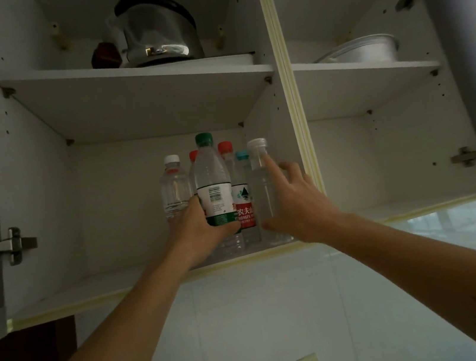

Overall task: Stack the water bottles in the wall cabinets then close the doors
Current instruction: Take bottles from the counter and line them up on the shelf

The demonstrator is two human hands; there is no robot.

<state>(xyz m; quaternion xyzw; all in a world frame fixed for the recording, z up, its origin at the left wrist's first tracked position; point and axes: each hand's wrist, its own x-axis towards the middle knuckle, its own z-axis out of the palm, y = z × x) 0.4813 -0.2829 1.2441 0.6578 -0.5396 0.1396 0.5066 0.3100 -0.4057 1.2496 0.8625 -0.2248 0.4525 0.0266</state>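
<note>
My left hand (197,227) clamped on green-cap bottle (212,184), lower shelf (91,287) front. Right hand (293,202) fingers spread, touching clear bottle (264,188). Risk: nudge topples packed neighbours off edge.

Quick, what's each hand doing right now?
Left hand: grips the green-capped bottle.
Right hand: open, fingers touching the white-capped bottle.

Dim, soft kitchen light, and your wide lens bends the edges.

You get daylight from the window (456,227) at lower right; the cabinet (139,277) interior sits in grey shade, darkest under the shelf (137,102). The steel kettle (157,31) throws small bright glints. Straight lines bow near the corners, both forearms stretch large, and fine detail is slightly soft throughout.
</note>
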